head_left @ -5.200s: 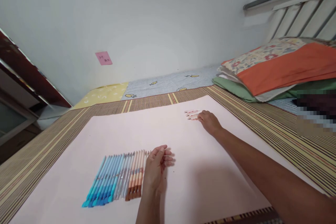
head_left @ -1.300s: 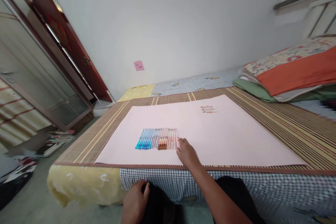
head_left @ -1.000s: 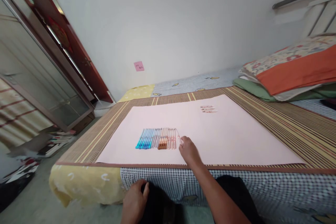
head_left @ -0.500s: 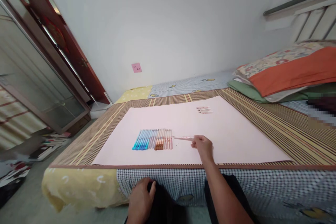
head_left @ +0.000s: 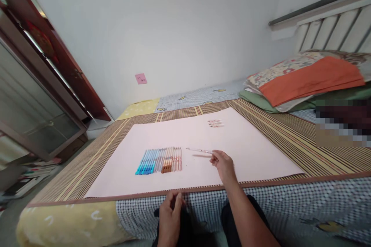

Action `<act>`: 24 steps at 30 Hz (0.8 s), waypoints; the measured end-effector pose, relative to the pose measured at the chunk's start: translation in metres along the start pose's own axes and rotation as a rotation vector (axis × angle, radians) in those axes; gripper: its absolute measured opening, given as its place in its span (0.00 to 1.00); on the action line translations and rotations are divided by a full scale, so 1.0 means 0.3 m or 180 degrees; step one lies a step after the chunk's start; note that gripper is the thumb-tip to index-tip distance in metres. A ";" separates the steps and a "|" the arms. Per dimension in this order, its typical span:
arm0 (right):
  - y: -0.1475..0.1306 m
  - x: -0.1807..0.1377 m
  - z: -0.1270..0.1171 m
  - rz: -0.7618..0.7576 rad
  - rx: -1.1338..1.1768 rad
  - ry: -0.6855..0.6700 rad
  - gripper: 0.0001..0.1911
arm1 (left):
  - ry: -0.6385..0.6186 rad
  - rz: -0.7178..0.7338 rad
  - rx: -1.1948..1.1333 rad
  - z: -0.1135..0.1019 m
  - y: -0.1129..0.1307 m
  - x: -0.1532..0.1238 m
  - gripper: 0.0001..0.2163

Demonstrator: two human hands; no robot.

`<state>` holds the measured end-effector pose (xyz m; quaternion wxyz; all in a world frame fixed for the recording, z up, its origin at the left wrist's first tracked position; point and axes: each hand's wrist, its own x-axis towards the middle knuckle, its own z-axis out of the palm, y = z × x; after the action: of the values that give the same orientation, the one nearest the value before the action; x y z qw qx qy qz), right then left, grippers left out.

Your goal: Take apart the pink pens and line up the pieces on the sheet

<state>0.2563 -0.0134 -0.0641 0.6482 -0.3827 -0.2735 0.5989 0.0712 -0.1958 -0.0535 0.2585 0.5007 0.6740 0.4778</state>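
Note:
My right hand (head_left: 223, 165) pinches a slim pen (head_left: 199, 150) by its right end. The pen is pale with reddish marks, and its dark tip points left, raised a little above the pink sheet (head_left: 116, 177). To the left of that tip lies a neat row of pens (head_left: 159, 160), running from blue through grey and brown to pale pink. A few more pens (head_left: 215, 123) lie at the sheet's far right. My left hand (head_left: 171, 210) is at the bed's front edge above my knee, its fingers loosely bent and thumb apart, with nothing seen in it.
The sheet lies on a striped mat (head_left: 101, 154) over a bed with a checked cover (head_left: 139, 216). Pillows (head_left: 310, 81) are stacked at the right. A pink note (head_left: 141, 78) is on the wall. Books (head_left: 34, 171) sit on the floor at the left.
My right hand has lifted the pen slightly off the sheet, its tip rising. My left hand has come up from the knee toward the bed edge. The view has turned a little right.

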 end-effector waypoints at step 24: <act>-0.069 0.081 0.106 0.0538 -0.0022 -0.0781 0.20 | 0.0088 -0.0145 -0.1943 0.326 0.131 0.474 0.14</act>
<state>0.2455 0.0162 -0.0317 0.5558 -0.3306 -0.3195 0.6926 0.1170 -0.0253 -0.0396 0.3984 0.3782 0.5138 0.6590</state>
